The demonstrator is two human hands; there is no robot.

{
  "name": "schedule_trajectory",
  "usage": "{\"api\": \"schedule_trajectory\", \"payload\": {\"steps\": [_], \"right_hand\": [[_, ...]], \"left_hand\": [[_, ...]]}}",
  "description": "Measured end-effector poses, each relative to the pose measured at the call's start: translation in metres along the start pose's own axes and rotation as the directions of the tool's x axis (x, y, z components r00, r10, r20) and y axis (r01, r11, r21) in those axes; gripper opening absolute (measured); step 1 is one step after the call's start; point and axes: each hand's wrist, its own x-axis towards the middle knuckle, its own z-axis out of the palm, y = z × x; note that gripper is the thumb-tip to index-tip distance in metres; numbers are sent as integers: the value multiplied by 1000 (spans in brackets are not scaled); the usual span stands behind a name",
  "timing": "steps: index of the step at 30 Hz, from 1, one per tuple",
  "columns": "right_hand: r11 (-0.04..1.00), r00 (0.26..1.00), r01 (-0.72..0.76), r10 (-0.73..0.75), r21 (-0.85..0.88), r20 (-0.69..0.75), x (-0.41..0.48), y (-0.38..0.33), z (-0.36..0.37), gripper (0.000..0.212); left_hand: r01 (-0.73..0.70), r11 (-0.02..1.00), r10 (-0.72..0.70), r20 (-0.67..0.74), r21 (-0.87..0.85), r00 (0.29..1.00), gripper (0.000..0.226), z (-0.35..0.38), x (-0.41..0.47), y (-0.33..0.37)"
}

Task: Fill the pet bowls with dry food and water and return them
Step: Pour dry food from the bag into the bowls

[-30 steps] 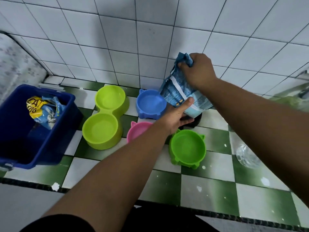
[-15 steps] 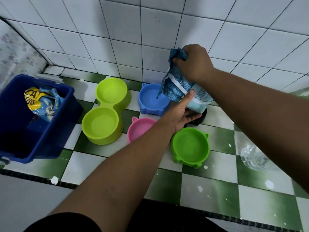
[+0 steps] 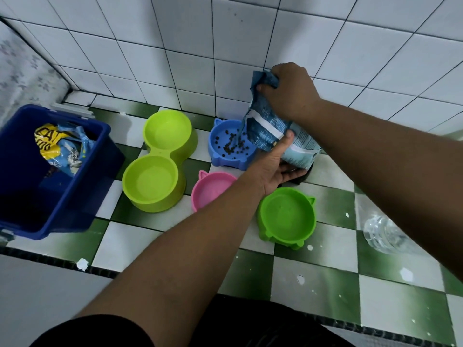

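Note:
A blue food bag is tipped over the blue cat-shaped bowl, and dark kibble lies in that bowl. My right hand grips the bag's crumpled upper end. My left hand holds the bag from below, thumb on its front and fingers under it. A lime double bowl, a pink bowl and a green bowl sit on the checked tile floor with nothing in them. A clear water bottle lies at the right, partly behind my right arm.
A dark blue bin at the left holds a yellow and blue cat food packet. The white tiled wall stands right behind the bowls. A dark round thing shows under the bag.
The bag has tipped further toward the blue bowl and kibble has fallen into it; the bowl held none before. Both hands stayed on the bag.

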Motion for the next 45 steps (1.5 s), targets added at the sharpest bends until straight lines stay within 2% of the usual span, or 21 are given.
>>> {"api": "schedule_trajectory", "payload": {"steps": [8, 12, 16, 21, 29, 40, 45], "right_hand": [[999, 999, 33, -33, 3, 9, -4, 0, 0, 27], [1000, 999, 29, -29, 0, 25, -4, 1, 0, 34], [999, 999, 30, -30, -12, 25, -4, 1, -1, 38], [999, 999, 41, -41, -13, 6, -6, 3, -2, 27], [999, 999, 45, -44, -21, 24, -6, 2, -2, 41], [994, 994, 106, -106, -4, 22, -1, -2, -4, 41], [996, 996, 85, -85, 8, -9, -5, -2, -9, 39]], "left_hand": [[-1, 1000, 1, -7, 2, 1000, 64, -3, 5, -2], [-14, 1000, 14, -23, -14, 1000, 63, -1, 6, -4], [-24, 1000, 24, -44, 1, 999, 79, 3, 4, -2], [-30, 999, 30, -45, 21, 998, 65, 1, 7, -4], [-36, 998, 39, -67, 46, 997, 66, 2, 5, -4], [-65, 997, 68, -93, 36, 993, 62, 7, 5, -1], [-85, 994, 93, -131, 69, 987, 67, 9, 2, 1]]}}
